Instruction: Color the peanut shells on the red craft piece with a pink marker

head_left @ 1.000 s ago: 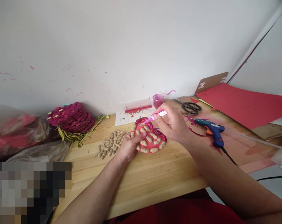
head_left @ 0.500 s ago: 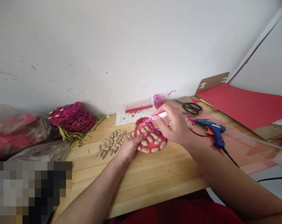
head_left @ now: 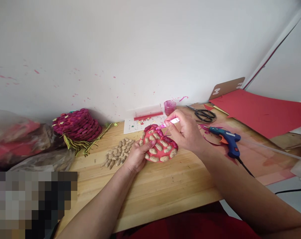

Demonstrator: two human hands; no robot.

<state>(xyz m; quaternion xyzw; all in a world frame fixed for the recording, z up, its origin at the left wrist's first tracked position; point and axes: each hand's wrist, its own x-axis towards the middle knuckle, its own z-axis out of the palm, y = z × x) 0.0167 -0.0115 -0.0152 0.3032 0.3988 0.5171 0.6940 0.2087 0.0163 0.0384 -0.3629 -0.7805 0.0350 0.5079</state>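
My left hand [head_left: 140,153] grips the lower left edge of a red gourd-shaped card [head_left: 162,153] with unshelled peanuts stuck over it, its thumb lying on top. Peanuts along the card's upper and right rim are coated in magenta paint; those in the middle and at the bottom are plain tan. Between the thumb and fingers of my right hand [head_left: 186,131] is a paintbrush [head_left: 174,120] with a white handle. Its pink tip meets the painted peanuts near the top of the card. Loose peanuts [head_left: 118,153] lie on the table left of the card.
Behind the card stands a cup of pink paint [head_left: 169,107]. Scissors [head_left: 204,114], a blue glue gun [head_left: 223,137] and red card sheets [head_left: 267,111] lie to the right. A stack of magenta-painted pieces [head_left: 77,125] and plastic bags [head_left: 16,132] are at the left.
The card has tilted slightly in my left hand. My right hand and the brush have shifted a little, the tip moving right along the top rim.
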